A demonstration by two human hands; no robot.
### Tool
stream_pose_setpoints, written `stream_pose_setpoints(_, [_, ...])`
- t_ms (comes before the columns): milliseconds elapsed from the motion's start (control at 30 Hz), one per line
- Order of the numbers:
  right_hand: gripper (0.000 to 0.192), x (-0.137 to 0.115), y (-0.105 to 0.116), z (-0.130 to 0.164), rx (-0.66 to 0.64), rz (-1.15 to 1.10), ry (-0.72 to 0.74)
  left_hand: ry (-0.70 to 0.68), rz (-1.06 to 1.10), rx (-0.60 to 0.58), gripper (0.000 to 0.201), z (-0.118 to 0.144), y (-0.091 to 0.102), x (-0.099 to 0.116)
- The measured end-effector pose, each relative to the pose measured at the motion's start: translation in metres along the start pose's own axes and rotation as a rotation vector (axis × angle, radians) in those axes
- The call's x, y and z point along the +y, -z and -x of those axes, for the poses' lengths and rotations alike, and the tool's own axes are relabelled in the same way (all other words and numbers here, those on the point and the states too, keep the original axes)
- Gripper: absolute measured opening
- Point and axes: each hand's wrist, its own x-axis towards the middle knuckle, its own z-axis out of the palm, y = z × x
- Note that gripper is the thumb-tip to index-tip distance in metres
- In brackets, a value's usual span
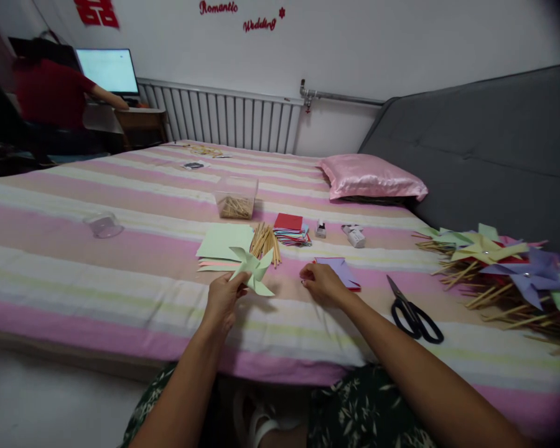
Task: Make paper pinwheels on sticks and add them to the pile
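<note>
green paper pinwheel (253,269) pinched in left hand (222,298); right hand (322,283) on purple sheet (336,271)

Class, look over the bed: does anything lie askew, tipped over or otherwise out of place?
A clear plastic cup lies tipped on its side on the striped bedsheet, far left of the other supplies. The rest looks orderly, though the finished pinwheels form a loose heap at right.

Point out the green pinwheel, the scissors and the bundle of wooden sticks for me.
green pinwheel (253,269), head view, on the folded centre of the paper held in the left hand (221,298).
scissors (413,317), head view, on the black handles.
bundle of wooden sticks (264,241), head view, mid-length of the bundle.
</note>
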Motion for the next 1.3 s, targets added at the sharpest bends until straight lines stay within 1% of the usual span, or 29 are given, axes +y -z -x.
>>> stream_pose_setpoints(100, [0.021,0.003,0.003,-0.0012,-0.037,0.013,-0.03,0.003,-0.015,-0.002,0.021,-0.0005,-0.0009,0.0])
stream_pose_setpoints(200, [0.019,-0.0003,0.0029,-0.0027,-0.054,0.016,-0.044,0.006,-0.025,-0.001,0.02,-0.0016,-0.0014,-0.0004])
stream_pose_setpoints(367, [0.015,-0.0053,-0.0001,-0.0029,-0.035,0.017,-0.075,0.005,-0.028,-0.012,0.019,-0.001,-0.002,0.0005])
stream_pose_setpoints(600, [0.016,-0.0007,-0.0012,-0.0041,-0.006,-0.001,-0.096,-0.013,-0.046,-0.006,0.02,0.0005,-0.0033,0.0023])
stream_pose_setpoints(833, [0.019,-0.0027,0.0017,-0.0045,0.006,-0.035,-0.079,0.023,0.005,0.009,0.019,-0.0009,-0.0024,0.0018])
stream_pose_setpoints(1067, [0.022,-0.0004,-0.0002,-0.0043,0.012,-0.077,-0.06,0.004,-0.012,0.008,0.02,0.0003,-0.0029,0.0032])
stream_pose_setpoints(1300, [0.024,0.0014,-0.0029,-0.0048,0.031,-0.08,-0.072,0.009,-0.012,0.006,0.02,0.0,-0.0029,0.0031])
